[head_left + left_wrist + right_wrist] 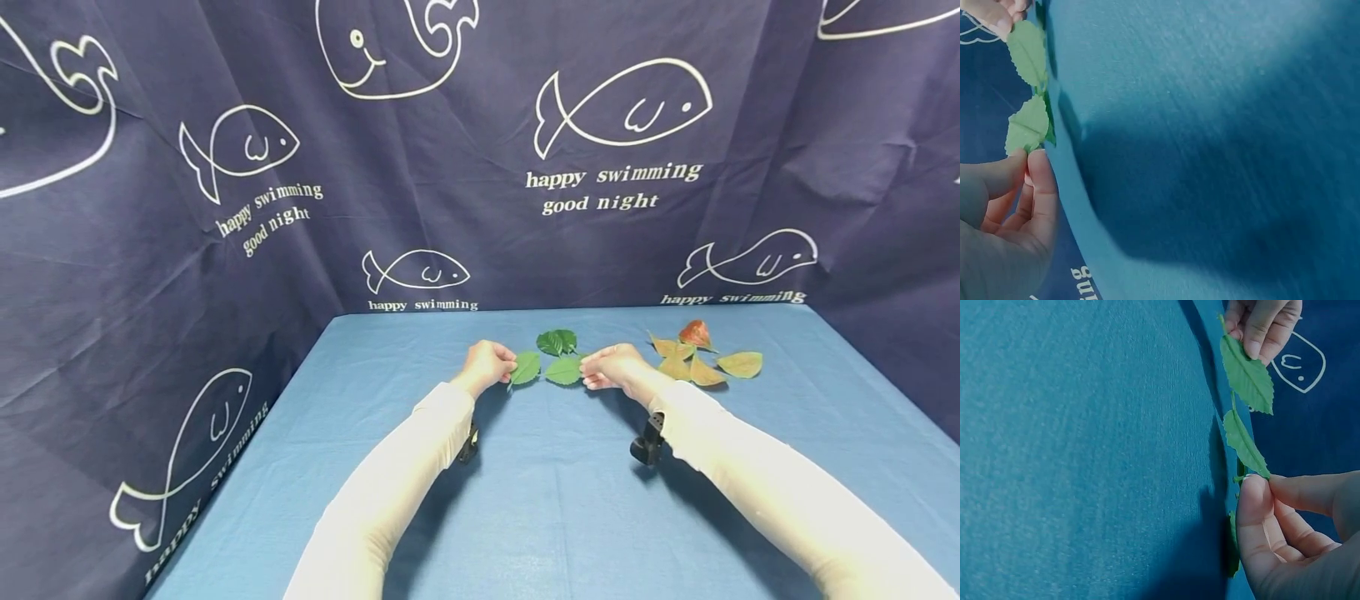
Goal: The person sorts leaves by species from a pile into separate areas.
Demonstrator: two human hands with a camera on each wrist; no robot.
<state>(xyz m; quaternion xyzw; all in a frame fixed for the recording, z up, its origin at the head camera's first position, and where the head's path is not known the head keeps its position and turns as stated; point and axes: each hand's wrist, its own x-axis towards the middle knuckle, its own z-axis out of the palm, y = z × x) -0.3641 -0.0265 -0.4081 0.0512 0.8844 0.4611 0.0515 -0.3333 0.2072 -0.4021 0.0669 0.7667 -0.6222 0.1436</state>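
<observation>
My left hand (487, 367) pinches a light green leaf (525, 367) with toothed edges between thumb and fingers. In the left wrist view this leaf (1029, 124) stands up from the fingertips. A second green leaf (564, 371) is pinched by my right hand (611, 367), just to the right of the first. From the right wrist, the second leaf (1245, 445) appears nearly edge-on, its tip at my thumb and finger. The two held leaves are side by side, a small gap between them in the head view. Behind them lies a darker green leaf (557, 341) on the blue cloth.
Right of my right hand lies a loose group of yellow-brown leaves (677, 367), with a reddish leaf (697, 334) at its back and a yellow leaf (740, 364) to the side. The blue table cloth (540, 500) meets a dark printed curtain (495, 208) behind.
</observation>
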